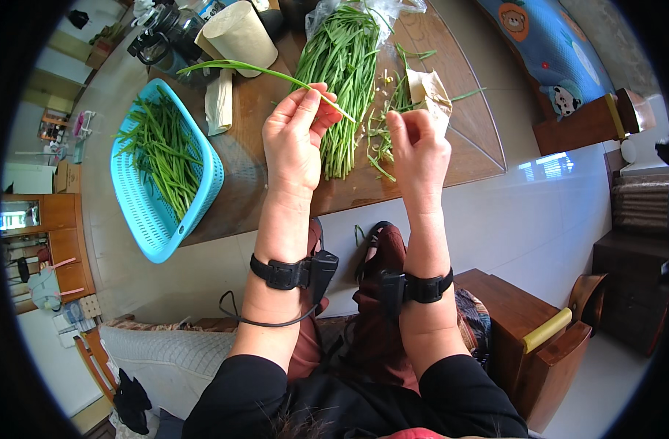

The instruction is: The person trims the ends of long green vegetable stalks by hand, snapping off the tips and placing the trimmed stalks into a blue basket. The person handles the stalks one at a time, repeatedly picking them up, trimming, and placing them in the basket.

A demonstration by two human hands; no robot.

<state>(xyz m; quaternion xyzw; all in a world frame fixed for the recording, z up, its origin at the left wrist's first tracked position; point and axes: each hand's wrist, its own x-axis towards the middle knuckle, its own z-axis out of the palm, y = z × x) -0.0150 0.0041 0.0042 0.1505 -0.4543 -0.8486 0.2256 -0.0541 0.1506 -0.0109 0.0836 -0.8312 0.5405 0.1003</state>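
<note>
My left hand (299, 129) pinches a long green leafy stalk (268, 71) between thumb and fingers, its pale end pointing right. My right hand (420, 144) is curled, thumb against the bent index finger; whether a scrap is pinched there cannot be told. Between and beyond the hands, a big bunch of Chinese chives (343, 71) lies on the wooden table, partly on a clear plastic bag (397, 11). Loose trimmings (379, 137) are strewn right of the bunch, beside a crumpled piece of brown paper (430, 90). At the left, a blue plastic basket (205, 192) holds more chives (167, 153).
A toilet paper roll (241, 38), a folded tissue (219, 104) and a glass jug (170, 46) stand or lie at the table's far left. The basket overhangs the near left edge of the table (235, 203). One green scrap (358, 235) lies on the floor between my feet.
</note>
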